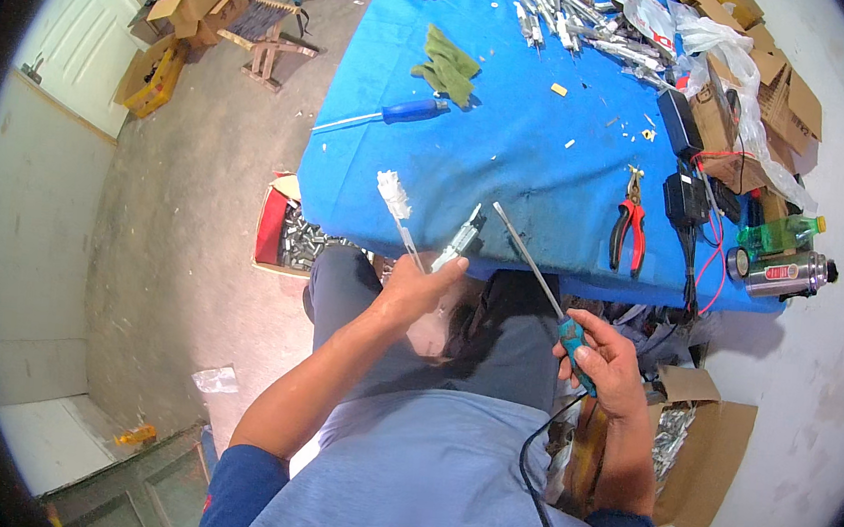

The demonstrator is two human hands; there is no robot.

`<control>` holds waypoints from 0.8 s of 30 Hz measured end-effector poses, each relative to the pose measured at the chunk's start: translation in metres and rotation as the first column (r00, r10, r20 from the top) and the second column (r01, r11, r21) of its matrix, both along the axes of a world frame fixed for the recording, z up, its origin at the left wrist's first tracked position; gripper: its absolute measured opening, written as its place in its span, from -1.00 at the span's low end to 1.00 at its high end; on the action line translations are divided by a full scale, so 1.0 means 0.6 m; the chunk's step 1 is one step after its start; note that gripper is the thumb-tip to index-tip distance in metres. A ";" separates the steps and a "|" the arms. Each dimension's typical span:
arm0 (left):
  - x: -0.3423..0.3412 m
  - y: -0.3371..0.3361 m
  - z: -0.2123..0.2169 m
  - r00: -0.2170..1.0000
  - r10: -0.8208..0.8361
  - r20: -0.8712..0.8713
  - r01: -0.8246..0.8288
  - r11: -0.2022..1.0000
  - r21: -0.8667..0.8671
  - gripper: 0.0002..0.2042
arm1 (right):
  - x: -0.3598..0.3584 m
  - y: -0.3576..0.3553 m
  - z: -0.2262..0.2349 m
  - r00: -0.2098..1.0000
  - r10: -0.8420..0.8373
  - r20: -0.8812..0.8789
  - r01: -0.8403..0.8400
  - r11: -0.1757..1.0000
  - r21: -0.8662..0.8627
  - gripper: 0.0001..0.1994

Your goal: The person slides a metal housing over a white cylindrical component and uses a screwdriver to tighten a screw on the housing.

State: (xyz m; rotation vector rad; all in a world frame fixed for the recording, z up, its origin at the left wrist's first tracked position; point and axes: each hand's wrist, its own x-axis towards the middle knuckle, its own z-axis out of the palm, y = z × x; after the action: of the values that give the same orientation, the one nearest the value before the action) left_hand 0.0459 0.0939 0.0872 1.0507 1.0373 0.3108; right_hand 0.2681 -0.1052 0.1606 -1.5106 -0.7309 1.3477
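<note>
Left hand (pixel 422 289), center of frame, was closed around two items: a silver part (pixel 456 241), tilted up and to the right, and a thin strip (pixel 410 241) with a white clump (pixel 393 194) at its upper end. Right hand (pixel 606 360), right of center, was wrapped around the teal handle of a screwdriver (pixel 545 285); its shaft pointed up and left, tip near the part but apart from it. Both hands were at the near edge of the blue-covered counter (pixel 349 182). On the counter: blue screwdriver (pixel 410 112) lying left of upper center, green cloth (pixel 447 67) just above it, pile of metal parts (pixel 574 21) at top center, red-handled pliers (pixel 629 226) to the right, handles toward the person. Black adapter (pixel 686 198) lay farther right, with green bottle (pixel 781 235) and steel flask (pixel 787 275) at the right edge. Red-walled box (pixel 270 225) of small metal pieces (pixel 308 244) sat left of center, below counter level.
</note>
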 end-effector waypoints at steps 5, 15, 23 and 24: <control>0.009 -0.007 -0.021 0.996 0.058 -0.073 -0.036 0.963 0.269 -0.56 | -0.028 0.028 -0.002 0.987 -0.154 0.040 0.153 0.988 0.008 -0.52; 0.006 -0.037 0.039 0.994 -0.056 -0.096 0.089 0.919 0.385 -0.60 | -0.096 0.202 -0.055 0.971 -0.240 0.012 0.235 0.958 0.166 -0.52; 0.000 -0.056 0.024 0.973 -0.056 0.226 0.000 0.970 0.241 -0.75 | -0.097 0.231 -0.065 0.981 -0.194 -0.020 0.195 0.968 0.159 -0.53; -0.004 -0.055 0.030 0.971 -0.085 0.222 0.045 0.982 0.182 -0.76 | -0.096 0.231 -0.067 0.979 -0.198 -0.041 0.202 0.967 0.157 -0.53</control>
State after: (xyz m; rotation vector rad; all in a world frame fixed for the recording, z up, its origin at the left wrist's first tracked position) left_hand 0.0435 0.0610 0.1054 1.1753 0.7762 0.4657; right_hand 0.2102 0.0334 0.1204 -1.3972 -0.6370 1.1271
